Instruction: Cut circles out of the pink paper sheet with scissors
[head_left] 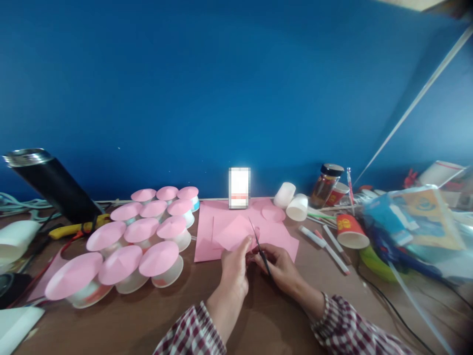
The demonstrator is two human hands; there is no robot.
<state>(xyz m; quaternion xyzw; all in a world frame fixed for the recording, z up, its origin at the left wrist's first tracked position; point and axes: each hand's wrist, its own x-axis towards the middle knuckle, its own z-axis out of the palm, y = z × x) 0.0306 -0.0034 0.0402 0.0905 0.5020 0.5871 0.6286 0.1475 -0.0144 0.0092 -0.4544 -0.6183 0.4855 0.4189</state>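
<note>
Both hands meet close together, low over the work: the left hand (235,268) pinches a pink paper piece (236,231), thumb on top and fingers mostly hidden beneath, while the right hand (280,266) is curled around scissors (264,260), their blades pointing away from the person along the right edge of the piece; whether the blades are parted cannot be told. Under and beyond the hands lie larger pink sheets (204,241), with a rounded pink cutout (273,213) on them just past the right hand. Straight ahead of the hands stands a bright white panel (239,187), pixelated so that any writing is lost. Right of that, two white cups (296,207) sit near a dark-lidded jar (320,190). Nearer the right hand are white pens (334,256) and a tipped red paper cup (353,230) bearing yellow marks too blurred to read; farther right, a blue and yellow packet (417,217) has no legible lettering either. Left of the hands, twelve cups topped with shallow pink cones (158,259) stand in rows of three, some with colored print showing. Beyond them are a yellow-handled tool (70,230) and a leaning black flask (55,185). Everything rests on a brown tabletop (258,315), and a plain blue wall (221,88) rises behind it.
</note>
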